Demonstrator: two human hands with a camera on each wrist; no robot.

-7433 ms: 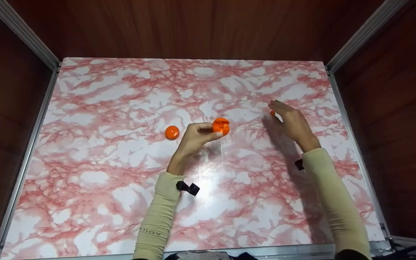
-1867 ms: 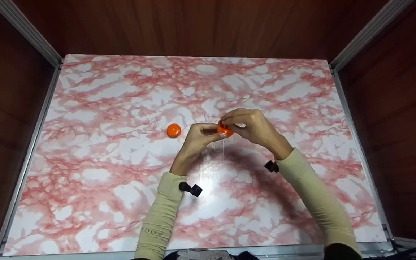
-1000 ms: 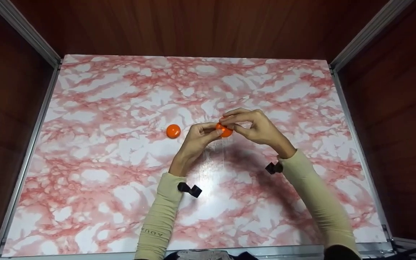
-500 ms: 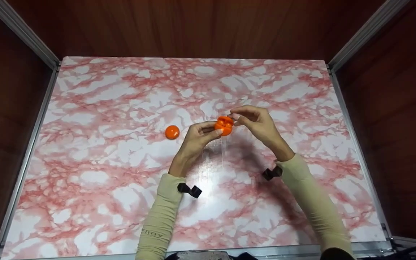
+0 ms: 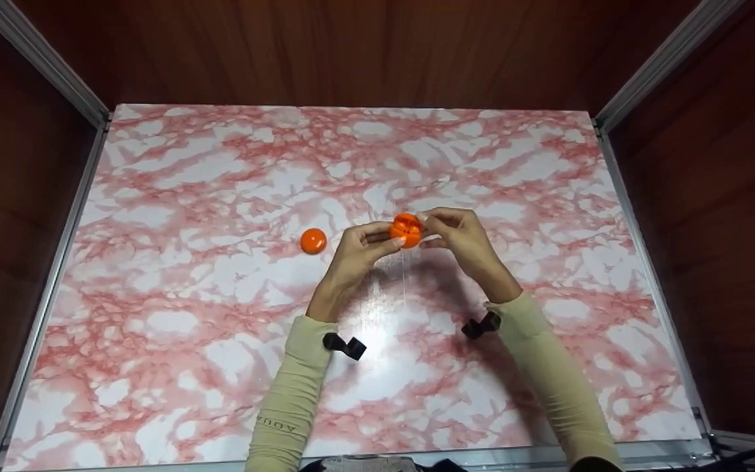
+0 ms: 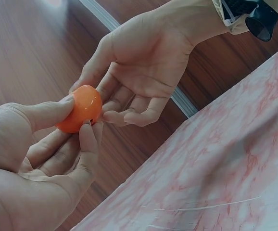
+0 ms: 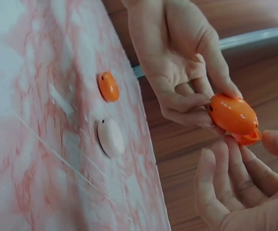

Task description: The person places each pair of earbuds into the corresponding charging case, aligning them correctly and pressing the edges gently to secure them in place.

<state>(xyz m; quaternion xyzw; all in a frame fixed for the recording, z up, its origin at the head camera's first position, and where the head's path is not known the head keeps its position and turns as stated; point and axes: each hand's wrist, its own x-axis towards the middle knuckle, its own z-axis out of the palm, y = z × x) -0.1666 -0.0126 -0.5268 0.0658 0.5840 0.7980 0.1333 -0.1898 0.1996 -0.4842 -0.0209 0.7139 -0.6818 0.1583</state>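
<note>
An orange round earbud case (image 5: 406, 232), lid raised and small hollows showing inside, is held above the table. My left hand (image 5: 356, 254) pinches its body between thumb and fingers, seen closely in the left wrist view. From the other side my right hand (image 5: 461, 237) has its thumb and fingertips at the edge of the open lid (image 7: 248, 138). Whether an earbud lies between the right fingertips is hidden. A second orange case (image 5: 312, 240), closed, rests on the table left of my left hand. In the right wrist view a white case (image 7: 111, 137) lies beside it.
The table (image 5: 174, 367) has a glossy pink-and-white marbled top with thin scratches. Dark wood panels (image 5: 351, 52) with metal edge strips enclose its back and sides. A black cable (image 5: 751, 452) runs at the lower right corner.
Earlier my right hand was off to the right with a small orange piece, then came to the case. Since half a second ago it has lowered to the lid's edge. The left hand stays put.
</note>
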